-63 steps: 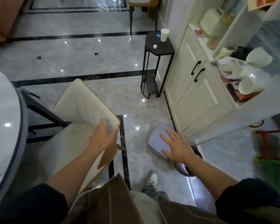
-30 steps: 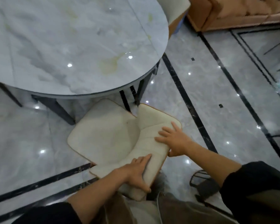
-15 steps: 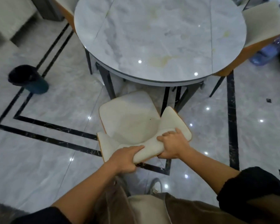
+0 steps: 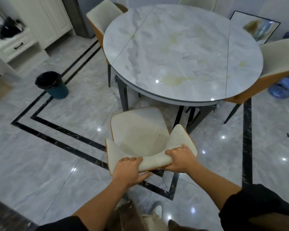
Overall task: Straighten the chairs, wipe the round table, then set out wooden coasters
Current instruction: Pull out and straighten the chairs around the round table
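A cream chair with an orange back stands in front of me, its seat facing the round marble table. My left hand grips the left part of the chair's backrest top. My right hand grips the right part of the same backrest. The tabletop carries yellowish stains near its front edge. Three more cream chairs stand around the table: one at the far left, one at the right, one at the far side. No coasters or cloth are in view.
A dark teal bin with a black liner stands on the floor to the left. White cabinets line the far left. A framed picture leans behind the table, and blue slippers lie at the right.
I turned from the cabinet side toward the table. Both hands took hold of the chair's backrest, and the chair now stands squarely facing the table edge.
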